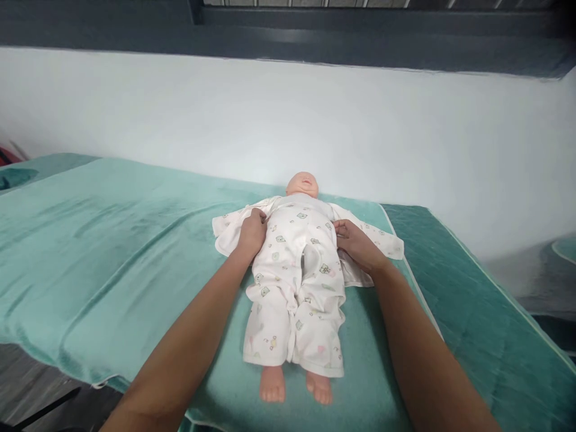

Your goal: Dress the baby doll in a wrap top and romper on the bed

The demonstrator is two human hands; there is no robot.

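A baby doll (302, 185) lies on its back in the head view, head towards the wall and bare feet towards me. It wears white printed split-crotch baby pants (288, 240), pulled up high over its torso. A matching white baby top (380, 237) is spread out beside and under it, with both sleeves stretched outwards. At the doll's left-of-view side, my left hand (253, 233) is closed on the edge of the pants. Opposite it, my right hand (359, 245) has its fingers bent together on the pants' other side; the fingertips are partly hidden.
A light green sheet (135, 228) covers the bed under the doll. Darker green quilted bedding (486, 318) extends to the right. A white wall (270, 120) stands directly behind the head, below a dark window frame (360, 39). Dark flooring (27, 378) shows at lower left.
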